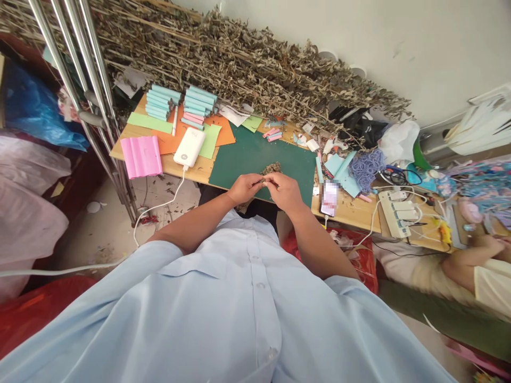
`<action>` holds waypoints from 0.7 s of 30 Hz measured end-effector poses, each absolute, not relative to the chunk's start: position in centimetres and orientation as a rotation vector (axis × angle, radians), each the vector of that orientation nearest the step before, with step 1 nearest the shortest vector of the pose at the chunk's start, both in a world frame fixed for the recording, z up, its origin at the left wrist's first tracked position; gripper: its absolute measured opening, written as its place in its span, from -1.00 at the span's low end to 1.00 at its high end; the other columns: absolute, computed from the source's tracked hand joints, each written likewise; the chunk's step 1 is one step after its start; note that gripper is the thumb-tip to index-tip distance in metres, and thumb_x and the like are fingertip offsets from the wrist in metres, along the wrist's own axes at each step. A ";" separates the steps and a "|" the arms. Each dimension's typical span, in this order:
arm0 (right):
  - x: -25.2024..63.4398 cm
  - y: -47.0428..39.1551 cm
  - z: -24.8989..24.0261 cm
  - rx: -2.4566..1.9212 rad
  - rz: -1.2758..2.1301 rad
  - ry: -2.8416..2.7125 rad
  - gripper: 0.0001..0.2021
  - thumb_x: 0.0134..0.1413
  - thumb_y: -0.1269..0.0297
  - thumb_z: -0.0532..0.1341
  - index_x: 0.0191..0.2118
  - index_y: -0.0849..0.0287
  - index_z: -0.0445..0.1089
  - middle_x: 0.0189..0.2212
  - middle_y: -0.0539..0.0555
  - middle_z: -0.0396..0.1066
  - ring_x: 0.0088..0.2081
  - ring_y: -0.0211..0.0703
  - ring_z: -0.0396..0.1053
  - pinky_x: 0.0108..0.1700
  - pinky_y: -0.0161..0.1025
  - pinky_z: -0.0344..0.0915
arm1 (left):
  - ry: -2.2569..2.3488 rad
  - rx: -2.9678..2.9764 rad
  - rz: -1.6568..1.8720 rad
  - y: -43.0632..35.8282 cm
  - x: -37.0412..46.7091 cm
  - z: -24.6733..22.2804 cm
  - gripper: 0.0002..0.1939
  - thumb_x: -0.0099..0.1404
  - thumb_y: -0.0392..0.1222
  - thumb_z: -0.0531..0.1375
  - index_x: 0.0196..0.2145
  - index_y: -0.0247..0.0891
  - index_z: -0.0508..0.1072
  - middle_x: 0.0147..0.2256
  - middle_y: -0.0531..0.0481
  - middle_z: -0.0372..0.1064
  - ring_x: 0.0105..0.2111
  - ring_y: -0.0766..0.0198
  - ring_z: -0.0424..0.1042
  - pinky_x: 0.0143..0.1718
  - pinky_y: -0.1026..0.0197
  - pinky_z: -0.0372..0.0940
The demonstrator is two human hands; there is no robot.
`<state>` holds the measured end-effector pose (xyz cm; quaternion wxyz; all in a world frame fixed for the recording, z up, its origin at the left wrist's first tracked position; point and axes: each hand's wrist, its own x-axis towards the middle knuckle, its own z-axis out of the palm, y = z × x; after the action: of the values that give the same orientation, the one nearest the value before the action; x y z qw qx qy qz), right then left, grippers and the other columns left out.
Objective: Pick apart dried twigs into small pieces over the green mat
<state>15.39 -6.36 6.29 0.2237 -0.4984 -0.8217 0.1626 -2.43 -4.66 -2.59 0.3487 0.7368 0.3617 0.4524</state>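
A small heap of dried plant material (273,168) lies on the green mat (297,157), just beyond the hands, and a little of it shows at the meeting fingertips. The left hand (245,188) and the right hand (285,192) come together over the mat's near edge, thumbs and index fingers pinched tight on that small bit, its exact shape too small to make out. Both hands have their backs turned upward, the other fingers curled, with the knuckles angled toward each other. The bare forearms slope inward from wide-set elbows, forming a shallow V in front of the light blue shirt (235,298). The mat sits on a wooden surface (355,217). To the right of the hands lie a phone (329,199) and, farther off, a tangle of purple yarn (367,167) and a power strip (395,213). To the left are a white power bank (189,147), a folded pink sheet (141,157) and stacks of blue rolls (199,101). Behind everything, long dried stems (239,58) stretch along the wall (399,42).
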 end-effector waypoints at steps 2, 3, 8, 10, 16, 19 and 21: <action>15.4 -6.4 6.1 -1.406 0.443 -2.252 -0.85 0.32 0.31 0.15 -0.18 0.07 0.49 -0.23 0.08 0.57 -0.18 -0.06 0.50 -0.06 -0.16 0.38 | 0.947 1.915 1.149 -4.7 -2.4 -2.4 -0.52 0.50 0.17 0.08 -0.20 -0.30 0.59 -0.33 -0.11 0.53 -0.30 0.21 0.49 -0.20 0.21 0.34; 15.4 -6.4 6.0 -1.408 0.435 -2.260 -0.85 0.32 0.30 0.15 -0.20 0.07 0.49 -0.23 0.09 0.57 -0.17 -0.06 0.50 -0.06 -0.16 0.37 | 0.949 1.914 1.141 -4.7 -2.4 -2.3 -0.51 0.50 0.17 0.08 -0.21 -0.29 0.58 -0.33 -0.12 0.54 -0.29 0.21 0.49 -0.20 0.21 0.34; 15.5 -6.3 6.1 -1.329 0.362 -2.393 -0.74 0.42 0.25 0.05 -0.16 0.09 0.50 -0.15 0.15 0.57 -0.09 -0.03 0.48 -0.03 -0.14 0.36 | 0.934 1.903 1.138 -4.7 -2.5 -2.1 -0.56 0.50 0.12 0.09 -0.20 -0.29 0.58 -0.28 -0.13 0.56 -0.24 0.20 0.52 -0.15 0.21 0.36; 15.6 -6.5 6.3 -1.296 0.326 -2.451 -0.70 0.44 0.24 0.02 -0.13 0.09 0.51 -0.11 0.17 0.57 -0.07 -0.02 0.48 -0.01 -0.13 0.36 | 0.922 1.898 1.150 -4.7 -2.5 -2.2 -0.60 0.51 0.07 0.10 -0.19 -0.28 0.59 -0.26 -0.12 0.57 -0.23 0.19 0.52 -0.13 0.19 0.37; 15.3 -7.0 7.4 -1.292 0.207 -2.589 -0.66 0.46 0.29 -0.01 -0.16 0.09 0.54 -0.10 0.14 0.57 -0.10 -0.06 0.46 -0.06 -0.17 0.33 | 0.910 1.882 1.163 -4.7 -2.4 -2.4 -0.67 0.50 -0.02 0.11 -0.17 -0.27 0.60 -0.20 -0.12 0.60 -0.19 0.19 0.55 -0.10 0.18 0.38; 15.0 -6.8 8.0 -1.337 0.195 -2.643 -0.68 0.42 0.32 0.02 -0.20 0.09 0.54 -0.16 0.14 0.55 -0.15 -0.05 0.43 -0.15 -0.18 0.30 | 0.906 1.892 1.157 -4.6 -2.4 -2.3 -0.65 0.50 0.00 0.11 -0.20 -0.27 0.60 -0.22 -0.11 0.59 -0.21 0.20 0.54 -0.12 0.20 0.37; 14.7 -6.5 8.5 -1.378 0.213 -2.668 -0.72 0.39 0.33 0.06 -0.22 0.10 0.54 -0.20 0.15 0.52 -0.19 -0.04 0.41 -0.21 -0.17 0.27 | 0.894 1.910 1.156 -4.6 -2.4 -2.4 -0.63 0.51 0.02 0.10 -0.23 -0.28 0.59 -0.26 -0.11 0.57 -0.23 0.22 0.52 -0.15 0.21 0.36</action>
<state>14.68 -6.50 8.46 0.0654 -0.4568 -0.8843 0.0707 -2.37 -4.64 -2.36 0.3602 0.7410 0.3468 0.4483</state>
